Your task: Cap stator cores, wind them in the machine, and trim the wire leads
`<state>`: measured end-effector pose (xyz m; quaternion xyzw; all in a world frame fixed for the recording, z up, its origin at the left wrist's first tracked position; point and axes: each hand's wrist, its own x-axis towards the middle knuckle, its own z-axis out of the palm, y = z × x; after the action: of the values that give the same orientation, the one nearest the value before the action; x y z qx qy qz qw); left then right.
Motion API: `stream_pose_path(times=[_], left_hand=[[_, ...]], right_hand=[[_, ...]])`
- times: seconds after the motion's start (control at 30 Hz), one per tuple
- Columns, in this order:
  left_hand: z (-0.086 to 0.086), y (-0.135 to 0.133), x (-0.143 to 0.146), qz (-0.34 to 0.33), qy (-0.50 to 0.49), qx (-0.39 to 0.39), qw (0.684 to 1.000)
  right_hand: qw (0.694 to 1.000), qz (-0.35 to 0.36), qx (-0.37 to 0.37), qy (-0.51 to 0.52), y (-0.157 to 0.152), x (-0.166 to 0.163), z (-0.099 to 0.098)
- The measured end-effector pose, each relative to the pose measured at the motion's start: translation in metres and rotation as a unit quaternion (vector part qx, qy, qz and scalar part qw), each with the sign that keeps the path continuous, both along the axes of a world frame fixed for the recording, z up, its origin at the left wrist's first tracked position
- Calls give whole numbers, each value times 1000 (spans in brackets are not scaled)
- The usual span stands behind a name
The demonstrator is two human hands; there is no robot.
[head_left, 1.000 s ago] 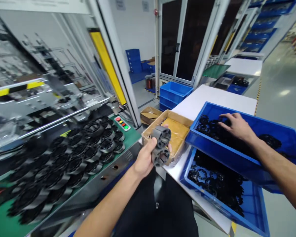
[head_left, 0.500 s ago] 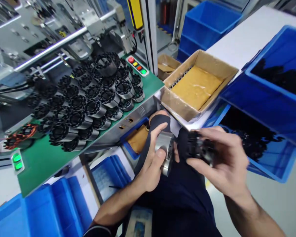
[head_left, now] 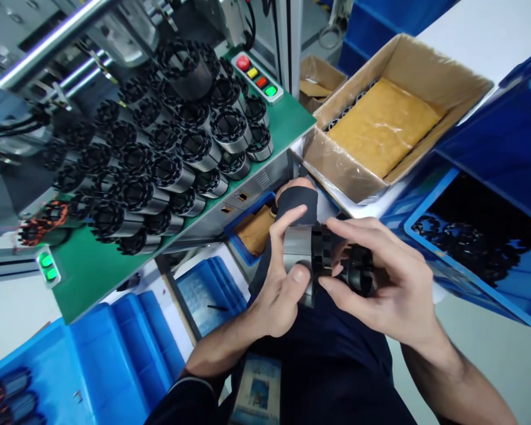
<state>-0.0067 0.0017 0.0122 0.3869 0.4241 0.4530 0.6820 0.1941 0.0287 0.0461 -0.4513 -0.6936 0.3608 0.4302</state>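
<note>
My left hand (head_left: 277, 298) is closed around a silver metal stator core (head_left: 298, 245), thumb on its near side. Against the core's right end sits a black plastic slotted end piece (head_left: 322, 247), pinched by the thumb and fingers of my right hand (head_left: 398, 283). A second black plastic piece (head_left: 359, 270) is tucked inside that same hand, partly covered by the fingers. Whether the first piece is seated in the core cannot be made out. On the green bench (head_left: 86, 280) at the left stand stacked stator cores (head_left: 199, 147) with black slotted ends.
An open cardboard box (head_left: 349, 180) with brown paper (head_left: 387, 127) stands to the right. Beyond it, a blue bin (head_left: 478, 298) holds black plastic parts. A button panel (head_left: 257, 78) sits on the bench's far corner. Blue trays (head_left: 101, 348) lie at lower left.
My right hand has moved left, bringing a black end piece from apart to against the core. The core has turned so its end faces right. The view has shifted too.
</note>
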Motion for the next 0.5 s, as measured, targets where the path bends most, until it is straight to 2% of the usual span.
stream_pose_path(times=[0.23, 0.33, 0.5], left_hand=[[2, 6, -1, -43, 8, 103, 994], [5, 5, -3, -53, 29, 103, 993], [8, -2, -3, -79, 8, 82, 993]], right_hand=[[997, 11, 13, 69, -3, 5, -9], [998, 5, 25, 64, -5, 6, -11], [998, 28, 38, 43, -8, 10, -15]])
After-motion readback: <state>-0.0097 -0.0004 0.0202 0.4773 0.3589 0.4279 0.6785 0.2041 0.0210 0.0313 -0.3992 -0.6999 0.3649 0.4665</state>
